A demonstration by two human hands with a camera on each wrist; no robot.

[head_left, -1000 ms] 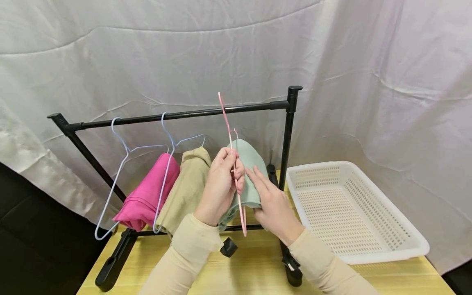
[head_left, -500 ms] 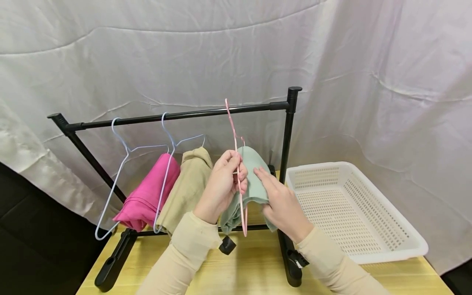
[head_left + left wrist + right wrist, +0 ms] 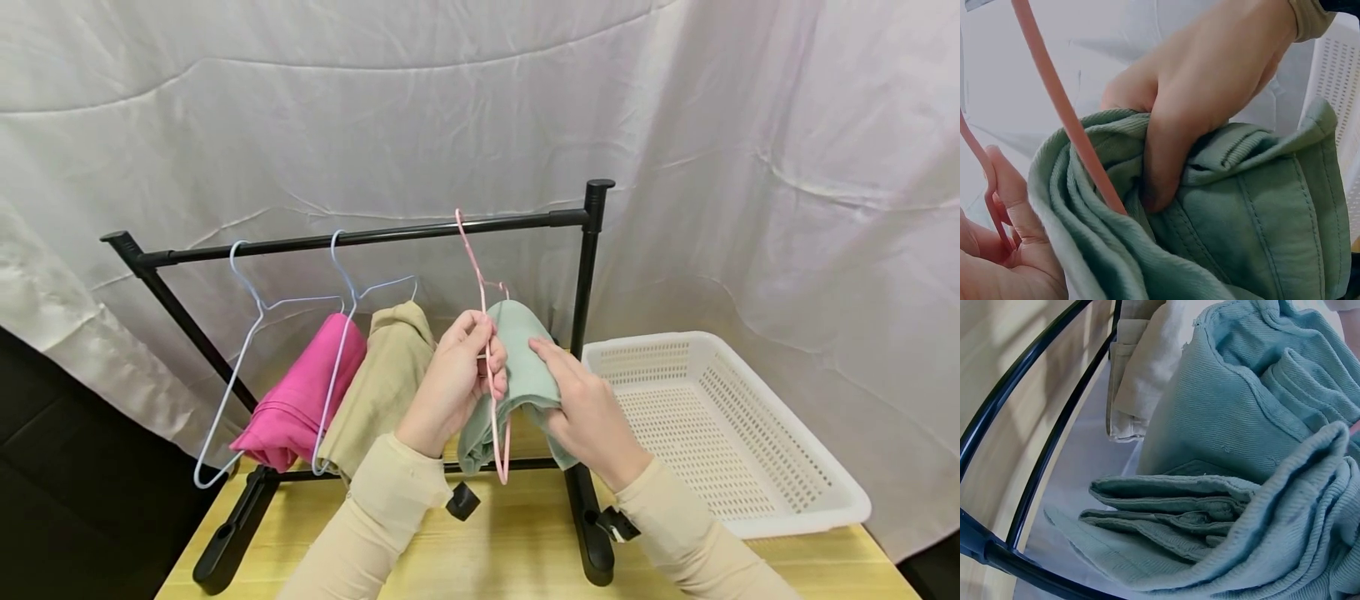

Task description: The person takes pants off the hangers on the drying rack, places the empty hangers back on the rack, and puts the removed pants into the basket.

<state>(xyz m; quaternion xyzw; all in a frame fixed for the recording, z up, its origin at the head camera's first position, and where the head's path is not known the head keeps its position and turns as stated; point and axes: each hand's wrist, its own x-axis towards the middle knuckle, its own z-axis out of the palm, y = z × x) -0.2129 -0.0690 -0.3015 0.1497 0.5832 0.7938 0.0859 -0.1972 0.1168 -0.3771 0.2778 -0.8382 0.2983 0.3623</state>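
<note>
My left hand [image 3: 456, 375] pinches one side of a pink hanger [image 3: 495, 433], whose hook end reaches the black rail. Whether the hook bears on the rail I cannot tell. A folded pale green garment [image 3: 521, 346] hangs through the hanger. My right hand [image 3: 588, 408] holds this garment on its right side. In the left wrist view, the right thumb [image 3: 1169, 156] is tucked into the folds beside the hanger wire [image 3: 1063, 103]. The right wrist view is filled by the layered green cloth [image 3: 1229, 425], and the right fingers do not show there.
On the black rack [image 3: 405, 233], two blue hangers [image 3: 258, 308] hang to the left, one with a magenta garment [image 3: 307, 396], the other with a khaki garment [image 3: 386, 367]. A white perforated basket [image 3: 795, 417] stands on the wooden table [image 3: 525, 550] at right.
The pink hanger has come slightly lower and to the right with the green garment. My right hand has moved right and a little down, still on the cloth.
</note>
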